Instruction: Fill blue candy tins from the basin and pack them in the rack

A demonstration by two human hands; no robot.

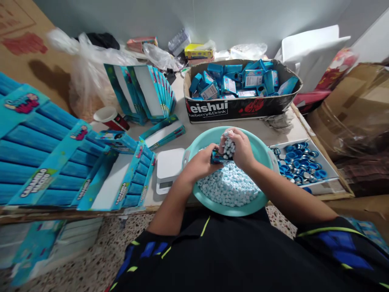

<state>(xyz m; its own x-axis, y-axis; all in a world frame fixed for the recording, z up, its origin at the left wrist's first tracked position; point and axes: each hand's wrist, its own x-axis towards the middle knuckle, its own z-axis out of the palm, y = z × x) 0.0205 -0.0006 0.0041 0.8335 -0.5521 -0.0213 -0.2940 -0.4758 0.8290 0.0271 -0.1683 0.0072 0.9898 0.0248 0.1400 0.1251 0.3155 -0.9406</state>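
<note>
Over a turquoise basin (194, 148) my left hand (200, 162) grips a small blue box (216, 157), partly hidden by the fingers. Right beside it, my right hand (241, 148) is closed around a clump of small pale candies (228, 145), held at the box's upper side. Whether any of them are dropping in, I cannot tell. A heap of white and light-blue candies (232, 186) fills the lower part of the basin, which sits at the table's front edge against my body.
A white scale (170, 166) stands left of the basin, near blue display cartons (121, 182). Behind is a black cardboard tray (243, 108) of blue boxes. Blue caps (299, 162) fill a white box at right. A paper cup (111, 117) stands at back left.
</note>
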